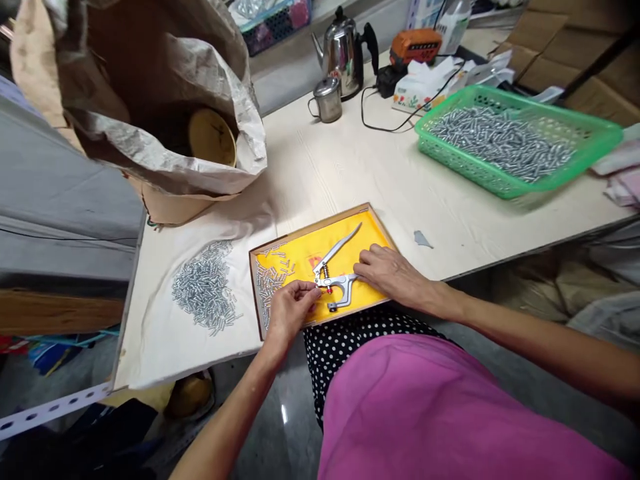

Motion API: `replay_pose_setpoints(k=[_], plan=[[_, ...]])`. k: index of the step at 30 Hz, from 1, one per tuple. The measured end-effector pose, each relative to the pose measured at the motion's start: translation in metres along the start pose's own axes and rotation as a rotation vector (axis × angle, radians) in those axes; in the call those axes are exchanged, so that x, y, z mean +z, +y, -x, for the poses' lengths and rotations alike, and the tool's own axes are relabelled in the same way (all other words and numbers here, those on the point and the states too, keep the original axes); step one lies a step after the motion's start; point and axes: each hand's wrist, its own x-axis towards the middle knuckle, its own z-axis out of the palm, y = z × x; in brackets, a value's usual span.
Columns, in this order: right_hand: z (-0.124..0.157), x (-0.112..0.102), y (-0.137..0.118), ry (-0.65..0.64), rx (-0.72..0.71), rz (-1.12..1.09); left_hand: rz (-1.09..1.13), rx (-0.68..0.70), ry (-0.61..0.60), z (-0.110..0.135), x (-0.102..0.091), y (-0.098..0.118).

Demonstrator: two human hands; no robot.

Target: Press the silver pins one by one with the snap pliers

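Note:
Silver hand-press snap pliers (338, 249) lie over a shallow tray (309, 229) with a yellow bottom, their upper handle raised and jaws facing left. My right hand (387, 270) is closed on the end of the lower handle. With thumb and forefinger pinched, my left hand (290, 308) is at the jaw end near a small red part; whatever is between the fingertips is too small to make out. Small metal pins (270, 283) are scattered along the tray's left side, partly covered by my left hand.
A heap of metal pins (205, 290) lies left of the tray. Behind it stands a large open paper sack (200, 180). A green basket (463, 175) of metal pieces sits at right. A kettle (342, 53), metal cup (328, 100) and cable (373, 127) are at the back.

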Motion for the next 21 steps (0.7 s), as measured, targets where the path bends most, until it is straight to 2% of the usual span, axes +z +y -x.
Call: replay_pose_setpoints(k=[2, 8, 14, 21], plan=[[-0.001, 0.003, 0.003, 0.024, -0.023, 0.011, 0.029, -0.061, -0.006, -0.003, 0.007, -0.003], [-0.005, 0.000, 0.002, 0.024, -0.059, -0.028, 0.104, -0.239, -0.023, -0.005, 0.014, -0.013], [-0.007, -0.004, -0.001, -0.019, -0.053, -0.034, 0.121, -0.259, -0.011, -0.002, 0.021, -0.009], [-0.005, 0.001, -0.002, -0.009, -0.028, -0.035, 0.078, -0.288, -0.048, -0.004, 0.020, -0.005]])
